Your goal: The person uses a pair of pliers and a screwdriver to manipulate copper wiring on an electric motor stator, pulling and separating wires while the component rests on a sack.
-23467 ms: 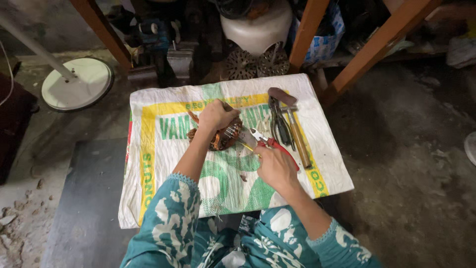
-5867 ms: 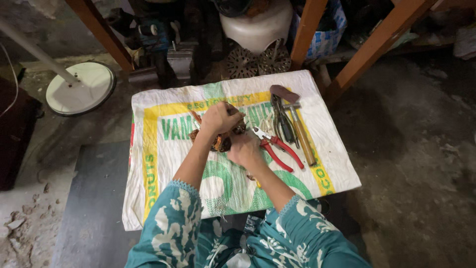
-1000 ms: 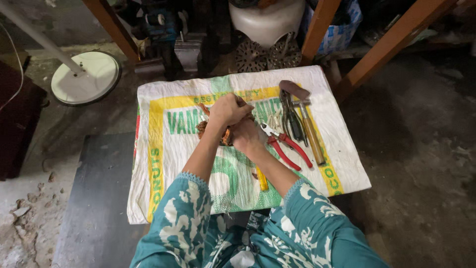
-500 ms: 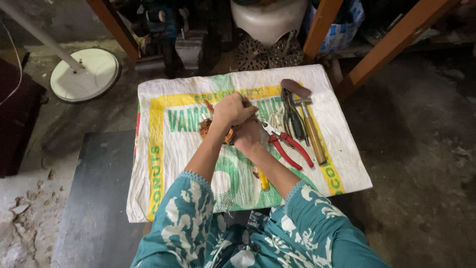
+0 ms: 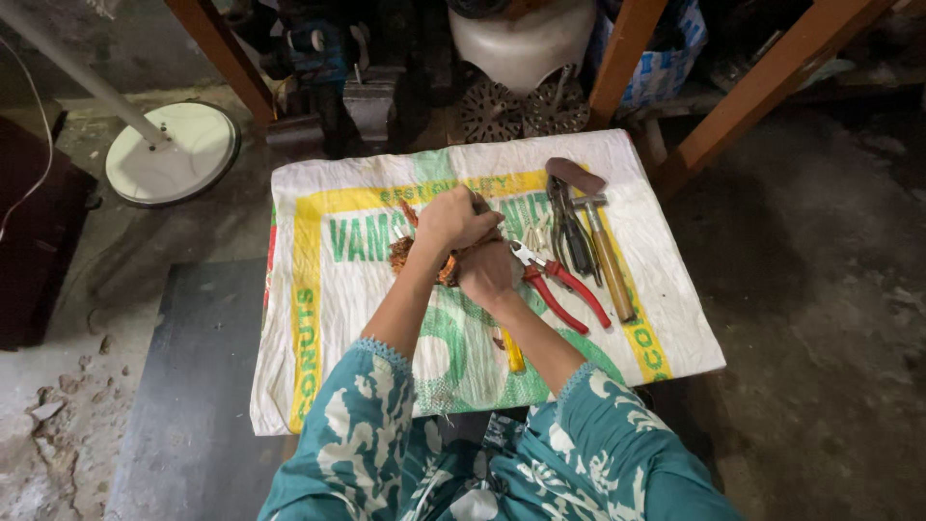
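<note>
Both hands meet in the middle of a white printed sack (image 5: pixel 318 318) spread on the floor. My left hand (image 5: pixel 453 217) is closed over the top of a small coppery-brown wound part (image 5: pixel 399 253). My right hand (image 5: pixel 487 272) grips the same part from below and to the right. Most of the part is hidden by my fingers. Red-handled pliers (image 5: pixel 569 292) lie just right of my right hand. A yellow-handled screwdriver (image 5: pixel 512 351) lies beside my right forearm.
Dark pliers (image 5: pixel 571 230) and a wooden-handled hammer (image 5: pixel 610 259) lie on the sack's right side. Behind it stand slanted wooden legs (image 5: pixel 772 82), a white tank (image 5: pixel 526 39), metal discs (image 5: pixel 521 108) and a dark vise (image 5: pixel 371 96). A white round stand base (image 5: pixel 174 152) sits far left, a dark mat (image 5: pixel 193 386) near left.
My hands stay clasped on the coppery part in the same place. Only the view has shifted slightly.
</note>
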